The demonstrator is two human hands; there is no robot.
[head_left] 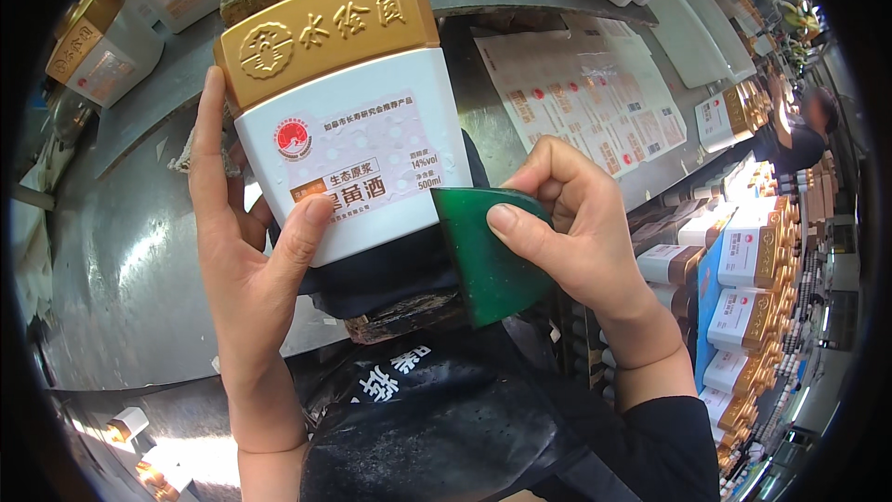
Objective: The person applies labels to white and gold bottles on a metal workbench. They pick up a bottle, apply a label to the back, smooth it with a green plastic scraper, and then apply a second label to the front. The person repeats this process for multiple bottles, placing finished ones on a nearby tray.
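Note:
My left hand (243, 251) grips a flat white bottle (348, 112) with a gold shoulder and gold cap, held up close in front of me. Its thumb presses on the pale pink label (372, 163) stuck to the bottle's front. My right hand (581, 223) pinches a dark green flat scraper (488, 256), whose upper edge touches the bottle's lower right corner beside the label.
A grey metal table (121, 270) curves on the left with more white-and-gold bottles (102, 60) at its back. Sheets of labels (585, 98) lie at the right. Rows of finished bottles (753, 288) stand on the far right, near another person (808, 125). A dark apron (446, 428) covers my lap.

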